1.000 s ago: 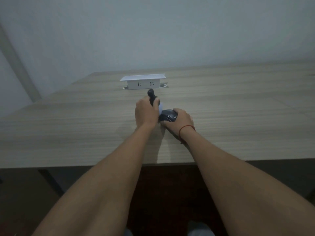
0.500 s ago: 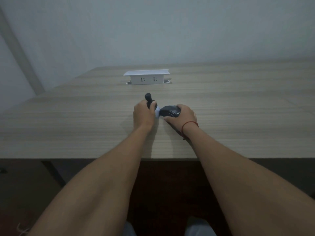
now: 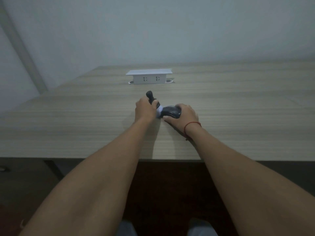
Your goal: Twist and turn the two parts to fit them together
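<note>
On the table [image 3: 85,126], left hand [image 3: 144,109] grips a black handle [image 3: 150,97]; right hand [image 3: 183,116] clasps a dark mouse [image 3: 170,112], white pad [image 3: 158,111] between

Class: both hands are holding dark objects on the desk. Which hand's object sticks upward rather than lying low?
The left hand: its dark handle sticks up above the fist, while the right hand holds a computer mouse lying low.

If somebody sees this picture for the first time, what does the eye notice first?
Mid-table, the left hand grips a black-handled brush against a dark computer mouse, which the right hand holds. Behind them, a white socket box stands up from the wooden table.
</note>
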Available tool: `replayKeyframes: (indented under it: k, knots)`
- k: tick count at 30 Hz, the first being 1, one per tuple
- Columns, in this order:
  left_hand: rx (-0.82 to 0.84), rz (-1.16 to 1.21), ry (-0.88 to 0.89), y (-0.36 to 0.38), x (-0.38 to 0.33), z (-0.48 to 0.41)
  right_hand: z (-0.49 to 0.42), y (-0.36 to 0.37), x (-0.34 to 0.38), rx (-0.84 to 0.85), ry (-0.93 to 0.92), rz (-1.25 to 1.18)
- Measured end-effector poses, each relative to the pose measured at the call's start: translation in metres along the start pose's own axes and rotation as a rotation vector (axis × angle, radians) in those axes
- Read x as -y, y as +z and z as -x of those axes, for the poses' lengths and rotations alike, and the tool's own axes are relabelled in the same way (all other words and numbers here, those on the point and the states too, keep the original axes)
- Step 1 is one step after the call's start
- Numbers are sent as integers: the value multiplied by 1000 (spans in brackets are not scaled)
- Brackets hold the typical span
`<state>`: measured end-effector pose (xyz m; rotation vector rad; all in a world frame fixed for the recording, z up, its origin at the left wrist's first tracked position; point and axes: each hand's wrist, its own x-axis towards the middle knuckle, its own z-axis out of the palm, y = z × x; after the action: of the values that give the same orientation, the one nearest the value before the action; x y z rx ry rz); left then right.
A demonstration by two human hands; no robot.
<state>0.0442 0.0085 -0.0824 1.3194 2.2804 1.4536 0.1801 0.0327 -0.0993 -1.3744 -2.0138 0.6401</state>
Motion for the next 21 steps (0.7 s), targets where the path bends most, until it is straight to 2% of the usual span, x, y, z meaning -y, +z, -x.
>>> replayKeyframes:
  k: [2, 5, 9, 12, 14, 17, 21]
  knots:
    - [-32, -34, 20, -3, 4, -1, -1, -2, -2, 12, -4, -20]
    - [-68, 90, 102, -9, -2, 4, 0, -2, -1, 38, -10, 4]
    - [12, 1, 43, -7, 11, 6, 0, 2, 2, -114, 92, -41]
    - [-16, 82, 93, -10, 6, 5, -3, 2, 2, -196, 174, -28]
    - [-47, 147, 123, -10, -4, 9, -6, 3, 1, -181, 176, -111]
    - [-4, 128, 101, -2, -4, 11, -5, 3, -2, -147, 147, -266]
    - [-11, 19, 49, -3, 1, 5, -5, 2, -3, -143, 99, -214]
